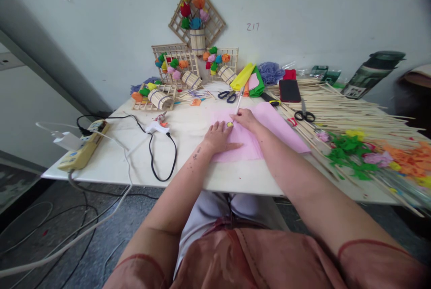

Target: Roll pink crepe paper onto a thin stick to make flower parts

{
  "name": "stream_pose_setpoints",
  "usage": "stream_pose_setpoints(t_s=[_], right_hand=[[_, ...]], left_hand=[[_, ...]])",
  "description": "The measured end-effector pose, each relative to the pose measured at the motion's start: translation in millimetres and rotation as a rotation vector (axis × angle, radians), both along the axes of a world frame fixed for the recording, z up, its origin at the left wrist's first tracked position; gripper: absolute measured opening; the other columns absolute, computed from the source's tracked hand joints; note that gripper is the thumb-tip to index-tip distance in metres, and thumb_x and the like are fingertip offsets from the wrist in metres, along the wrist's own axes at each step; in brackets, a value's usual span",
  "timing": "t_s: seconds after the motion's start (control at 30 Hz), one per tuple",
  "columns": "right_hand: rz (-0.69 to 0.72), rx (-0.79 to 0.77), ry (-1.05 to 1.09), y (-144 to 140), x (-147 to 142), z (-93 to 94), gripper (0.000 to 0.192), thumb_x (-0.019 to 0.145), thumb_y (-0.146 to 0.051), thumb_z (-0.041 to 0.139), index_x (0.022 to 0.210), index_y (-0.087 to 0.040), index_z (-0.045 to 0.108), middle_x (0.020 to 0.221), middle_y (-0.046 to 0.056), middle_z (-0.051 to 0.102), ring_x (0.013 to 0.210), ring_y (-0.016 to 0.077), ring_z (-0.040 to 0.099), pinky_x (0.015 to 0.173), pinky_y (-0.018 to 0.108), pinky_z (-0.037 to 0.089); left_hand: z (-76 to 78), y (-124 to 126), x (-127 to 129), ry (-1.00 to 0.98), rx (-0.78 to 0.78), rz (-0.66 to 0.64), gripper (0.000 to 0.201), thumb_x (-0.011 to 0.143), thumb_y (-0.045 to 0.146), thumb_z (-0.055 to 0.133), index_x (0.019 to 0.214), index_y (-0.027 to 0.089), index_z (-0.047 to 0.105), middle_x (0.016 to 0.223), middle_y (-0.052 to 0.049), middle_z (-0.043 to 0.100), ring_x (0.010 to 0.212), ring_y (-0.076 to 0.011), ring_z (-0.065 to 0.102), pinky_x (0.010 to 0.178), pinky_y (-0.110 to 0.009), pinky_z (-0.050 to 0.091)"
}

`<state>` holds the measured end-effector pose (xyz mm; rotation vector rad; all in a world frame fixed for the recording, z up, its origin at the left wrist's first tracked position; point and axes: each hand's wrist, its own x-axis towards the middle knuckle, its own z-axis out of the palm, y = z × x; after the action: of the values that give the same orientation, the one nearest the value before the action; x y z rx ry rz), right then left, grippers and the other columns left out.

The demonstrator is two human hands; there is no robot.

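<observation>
where hands [220,137] press pink paper [266,134]: scissors [227,95], glue gun [157,126] nearby

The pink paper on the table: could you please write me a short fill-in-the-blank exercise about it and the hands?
1. The left hand lies flat on the ____ paper.
2. The right hand holds a thin ____.
3. The glue gun lies to the ____ of the paper.
Missing words: pink; stick; left

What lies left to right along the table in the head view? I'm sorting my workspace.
Power strip → glue gun → left hand → right hand → phone → black scissors → green paper → orange paper.
</observation>
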<state>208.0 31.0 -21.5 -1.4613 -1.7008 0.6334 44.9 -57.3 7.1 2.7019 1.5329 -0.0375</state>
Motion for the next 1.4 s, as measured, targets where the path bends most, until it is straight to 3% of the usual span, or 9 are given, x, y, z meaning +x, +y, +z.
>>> stream_pose_setpoints(t_s=[0.17, 0.3, 0.47, 0.7, 0.9, 1.4], right_hand=[[0.021, -0.145, 0.308, -7, -1, 8.9, 0.018, 0.072, -0.029, 0.061, 0.073, -0.011, 0.061, 0.063, 0.002, 0.062, 0.051, 0.0069, 0.048, 0.053, 0.020, 0.041], [0.019, -0.168, 0.375, -16, 3, 16.7, 0.017, 0.073, -0.029, 0.061, 0.076, -0.012, 0.060, 0.066, 0.003, 0.063, 0.048, 0.0056, 0.045, 0.046, 0.019, 0.037], [-0.013, -0.056, 0.272, -23, 11, 6.8, 0.019, 0.071, -0.031, 0.064, 0.074, -0.012, 0.062, 0.063, 0.003, 0.062, 0.053, 0.0080, 0.050, 0.052, 0.020, 0.041], [0.045, 0.002, 0.145, -16, 14, -8.9, 0.030, 0.069, -0.041, 0.062, 0.073, -0.012, 0.067, 0.065, 0.004, 0.065, 0.060, 0.0124, 0.056, 0.059, 0.024, 0.045], [0.060, 0.045, 0.060, -14, 14, -9.9, 0.027, 0.069, -0.037, 0.065, 0.079, -0.012, 0.070, 0.070, 0.005, 0.068, 0.066, 0.0147, 0.059, 0.064, 0.025, 0.046], [0.034, 0.037, -0.063, -10, 14, -12.4, 0.027, 0.069, -0.038, 0.064, 0.080, -0.014, 0.071, 0.072, 0.004, 0.069, 0.064, 0.0134, 0.059, 0.058, 0.022, 0.043]], left_hand=[[-1.7, 1, -1, -0.001, 0.014, -0.015, 0.096, 0.071, 0.082, 0.023, 0.142, 0.018, 0.023, 0.148, -0.015, 0.021, 0.134, -0.0354, 0.018, 0.106, -0.046, 0.018], [-1.8, 1, 0, 0.005, 0.017, -0.008, 0.094, 0.071, 0.082, 0.023, 0.142, 0.020, 0.022, 0.148, -0.013, 0.021, 0.134, -0.0336, 0.018, 0.106, -0.045, 0.018], [-3.7, 3, 0, 0.009, 0.016, -0.012, 0.095, 0.071, 0.082, 0.023, 0.142, 0.020, 0.023, 0.148, -0.014, 0.021, 0.134, -0.0343, 0.018, 0.106, -0.045, 0.018], [-7.3, 6, -2, 0.028, 0.028, -0.029, 0.094, 0.072, 0.081, 0.022, 0.142, 0.018, 0.024, 0.148, -0.015, 0.020, 0.134, -0.0342, 0.018, 0.106, -0.045, 0.018], [-4.5, 5, -1, 0.038, 0.009, -0.013, 0.095, 0.072, 0.082, 0.024, 0.143, 0.019, 0.022, 0.149, -0.014, 0.019, 0.134, -0.0343, 0.018, 0.106, -0.044, 0.018], [-6.8, 7, -2, 0.020, 0.009, -0.020, 0.095, 0.071, 0.082, 0.023, 0.143, 0.019, 0.020, 0.149, -0.013, 0.018, 0.135, -0.0347, 0.017, 0.106, -0.044, 0.018]])
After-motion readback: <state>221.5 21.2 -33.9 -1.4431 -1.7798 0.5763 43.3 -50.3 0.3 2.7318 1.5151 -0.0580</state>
